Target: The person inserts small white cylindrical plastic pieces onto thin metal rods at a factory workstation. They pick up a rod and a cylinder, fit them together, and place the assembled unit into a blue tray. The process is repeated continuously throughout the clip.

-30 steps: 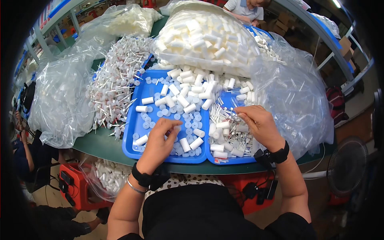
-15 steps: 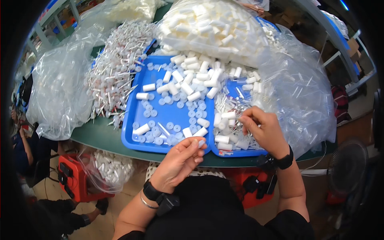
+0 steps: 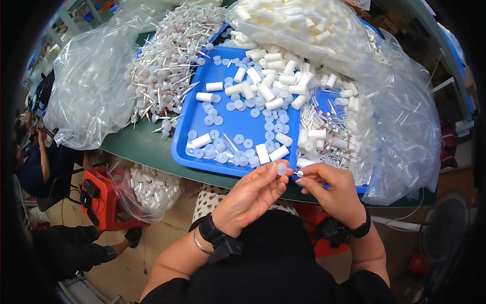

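My left hand point(image 3: 248, 196) pinches a translucent round disc point(image 3: 282, 169) between thumb and fingers, at the front edge of the left blue tray point(image 3: 178, 148). Close beside it, my right hand point(image 3: 333, 186) grips a small thin pin with a white end point(image 3: 299, 174), its tip pointing at the disc. Whether pin and disc touch is too small to tell. Loose translucent discs point(image 3: 239, 138) and white foam-like cylinders point(image 3: 201, 140) lie scattered in the left tray. The right blue tray point(image 3: 325, 103) holds many thin pins point(image 3: 331, 127) and more white cylinders.
A big clear bag of white cylinders point(image 3: 304, 25) lies behind the trays. Left of them rises a heap of disc-and-pin pieces point(image 3: 169, 58) by a crumpled plastic bag point(image 3: 88, 91). More plastic sheet point(image 3: 400, 121) covers the right side. A red stool point(image 3: 101, 200) stands below left.
My right hand has come from over the right tray to my left hand, now with a pin in its fingers. The whole view has shifted, with the trays appearing higher and further right.
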`<move>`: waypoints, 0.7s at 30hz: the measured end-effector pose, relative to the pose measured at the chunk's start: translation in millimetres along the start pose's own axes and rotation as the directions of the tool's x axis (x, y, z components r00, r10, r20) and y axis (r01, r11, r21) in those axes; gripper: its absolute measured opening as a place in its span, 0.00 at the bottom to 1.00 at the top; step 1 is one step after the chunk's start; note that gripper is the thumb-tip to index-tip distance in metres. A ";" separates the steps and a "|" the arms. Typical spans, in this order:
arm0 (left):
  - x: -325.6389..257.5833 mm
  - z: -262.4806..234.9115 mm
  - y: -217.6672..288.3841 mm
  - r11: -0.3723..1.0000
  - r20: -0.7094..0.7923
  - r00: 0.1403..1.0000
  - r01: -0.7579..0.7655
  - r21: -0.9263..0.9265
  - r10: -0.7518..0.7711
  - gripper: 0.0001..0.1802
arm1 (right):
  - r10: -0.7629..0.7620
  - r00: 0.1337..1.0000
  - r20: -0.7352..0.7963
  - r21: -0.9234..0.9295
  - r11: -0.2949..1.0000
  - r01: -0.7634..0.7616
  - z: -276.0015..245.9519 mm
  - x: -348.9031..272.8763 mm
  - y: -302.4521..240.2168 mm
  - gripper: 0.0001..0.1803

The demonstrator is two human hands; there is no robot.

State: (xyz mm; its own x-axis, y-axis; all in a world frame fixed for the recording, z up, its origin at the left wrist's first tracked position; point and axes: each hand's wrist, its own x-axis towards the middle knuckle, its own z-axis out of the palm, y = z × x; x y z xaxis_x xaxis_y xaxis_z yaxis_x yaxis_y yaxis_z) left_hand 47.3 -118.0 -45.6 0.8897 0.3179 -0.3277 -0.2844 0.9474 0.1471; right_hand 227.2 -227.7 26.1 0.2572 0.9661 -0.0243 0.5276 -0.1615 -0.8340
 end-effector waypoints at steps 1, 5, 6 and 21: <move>0.3 -0.9 0.2 1.000 0.001 1.000 -0.003 -0.004 0.003 0.21 | -0.090 0.996 -0.023 -0.113 0.990 0.087 -0.9 0.9 -0.2 0.10; -1.2 0.5 -0.3 1.000 -0.008 1.000 -0.019 -0.014 0.019 0.20 | -0.313 0.947 -0.070 -0.407 0.876 0.259 -3.1 1.2 -2.3 0.09; -1.7 0.8 -1.0 1.000 -0.017 1.000 -0.021 -0.014 0.021 0.20 | -0.331 0.940 -0.084 -0.443 0.857 0.263 -3.1 0.1 -3.0 0.08; -3.2 6.8 -1.1 0.999 -0.037 0.999 -0.022 0.048 0.024 0.19 | -0.564 0.824 -0.057 -0.620 0.667 0.413 -0.4 -2.4 -7.6 0.10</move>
State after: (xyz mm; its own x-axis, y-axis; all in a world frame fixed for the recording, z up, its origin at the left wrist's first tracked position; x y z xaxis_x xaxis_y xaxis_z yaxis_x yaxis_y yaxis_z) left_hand 47.2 -120.3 -38.4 0.8688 0.3420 -0.3580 -0.2868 0.9371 0.1993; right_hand 222.9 -228.9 32.6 -0.0391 0.8753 0.4820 0.9603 0.1662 -0.2240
